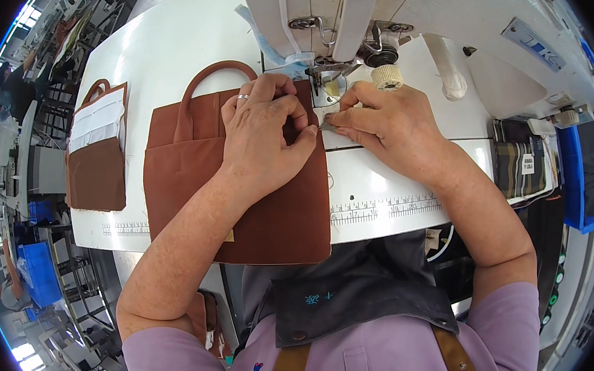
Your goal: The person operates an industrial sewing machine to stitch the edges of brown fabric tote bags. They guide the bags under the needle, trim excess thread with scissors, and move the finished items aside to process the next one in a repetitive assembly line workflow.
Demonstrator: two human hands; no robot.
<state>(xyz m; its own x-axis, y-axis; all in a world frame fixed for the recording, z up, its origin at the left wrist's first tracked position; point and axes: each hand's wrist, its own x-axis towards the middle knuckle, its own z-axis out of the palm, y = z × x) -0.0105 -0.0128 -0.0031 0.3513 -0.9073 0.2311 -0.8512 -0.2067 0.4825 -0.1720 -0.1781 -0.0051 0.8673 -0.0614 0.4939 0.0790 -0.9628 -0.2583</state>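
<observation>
A reddish-brown bag (177, 174) with a looped handle lies on the white table (380, 172) beneath the sewing machine's head (330, 26). My left hand (264, 122) rests over the bag's upper right, fingers curled at its edge near the needle area. Just right of that edge, my right hand (383, 123) is closed in a pinch on a small grey piece (328, 125), too small to name. A metal plate (330, 98) shows behind my fingertips. What my left fingertips grip is partly hidden.
Another brown bag (95, 173) with white lining lies at the left. Folded striped fabrics (518, 154) sit at the right beside a blue bin (578, 212). Far left are more blue bins (39, 275), racks and two other people (13, 82) (9, 292). A ruler strip runs along the table's front.
</observation>
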